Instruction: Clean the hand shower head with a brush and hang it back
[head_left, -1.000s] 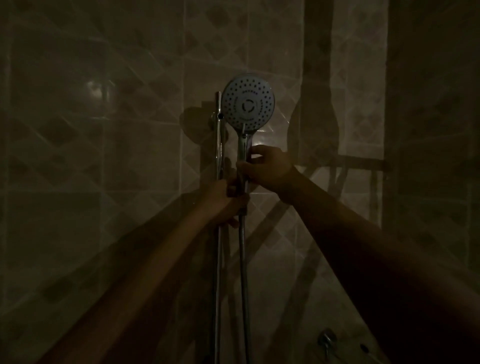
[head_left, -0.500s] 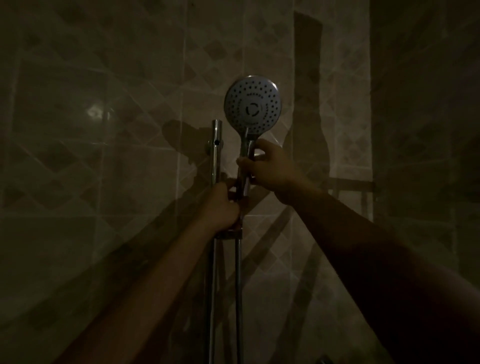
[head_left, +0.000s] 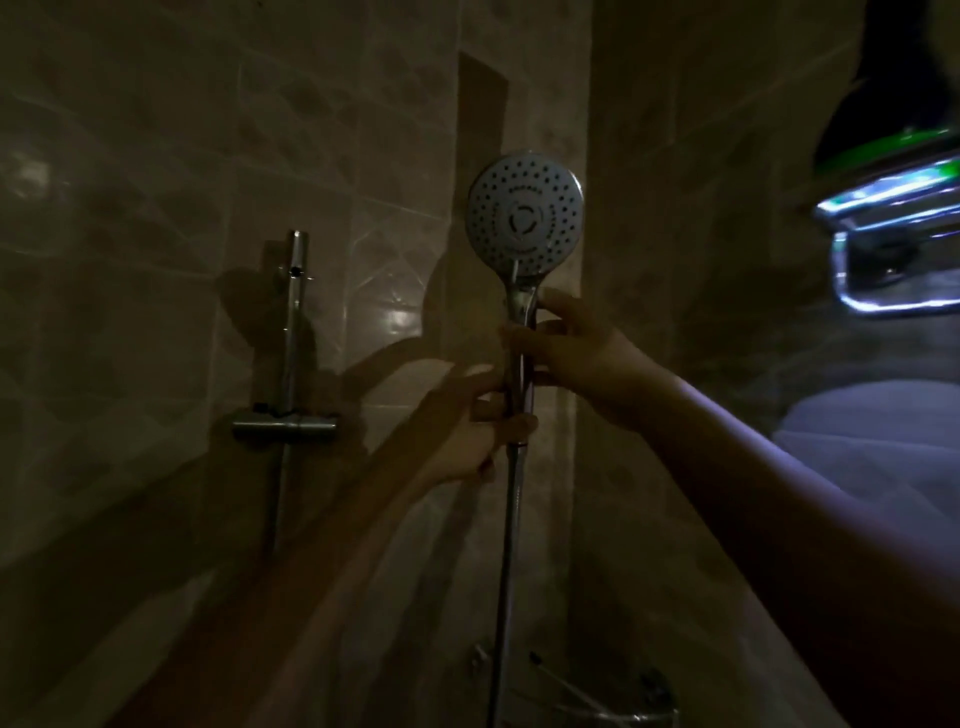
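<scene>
Nearest to you, low in the view, the hose (head_left: 505, 561) hangs straight down in front of a wire basket (head_left: 597, 701). Follow it up to your left hand (head_left: 462, 436), which is blurred. Its fingers appear curled round the bottom of the handle (head_left: 519, 293), where the hose joins. Just above it, your right hand (head_left: 582, 348) is clasped round the middle of the handle, with one fingertip at the neck.

The hand shower head (head_left: 524, 208) is held free in the air. Its long axis is upright and its spray face is turned toward you (the nozzle rows are plainly visible).

Farther off, on the tiled wall (head_left: 130, 234), the rail (head_left: 293, 322) stands vertical with the holder (head_left: 284, 427) clamped to it. The holder carries nothing. It lies well to the left of both hands, roughly level with the left one.

No brush shows in view, so judge the cleaning step as not yet begun. To free one hand, note that the right has the fuller grip on the handle. For rehanging, the left hand is nearer the holder. Keep the handle vertical, since the holder sits beside an upright rail.
</scene>
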